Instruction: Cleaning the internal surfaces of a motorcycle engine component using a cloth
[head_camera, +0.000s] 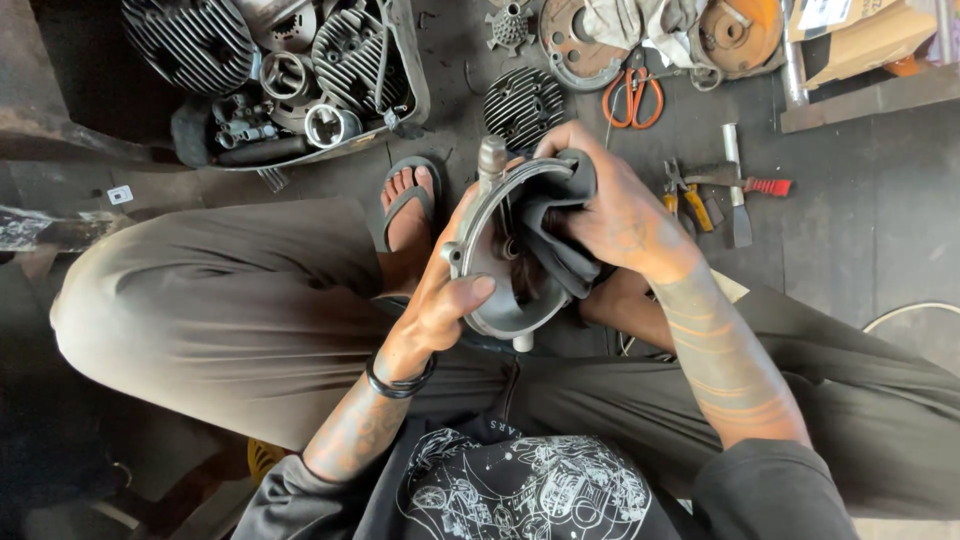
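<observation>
Engine cover (490, 270), a round grey metal casting with a raised rim, sits above the person's lap, between both hands and over the knees. Left hand (435, 300) grasps it from the lower left, thumb pressed across the rim and fingers hidden behind the casting. Right hand (615, 215) is clenched on a dark cloth (560, 225) and pushes it into the hollow of the cover from the upper right, so the cloth touches the inner face.

A brown cardboard box (865, 35) with a pale label on its top lies at the upper right corner of the floor, partly cut off by the frame edge. A small white tag (120, 194) lies flat on the dark floor at the left, well apart from the hands.

The cover stands on edge, tilted, its open face turned toward the right hand. Its long axis runs from a stubby shaft (491, 158) at the top, pointing away from the person toward the finned cylinder head (522, 103), down to a short peg (522, 342) at the bottom near the lap.
</observation>
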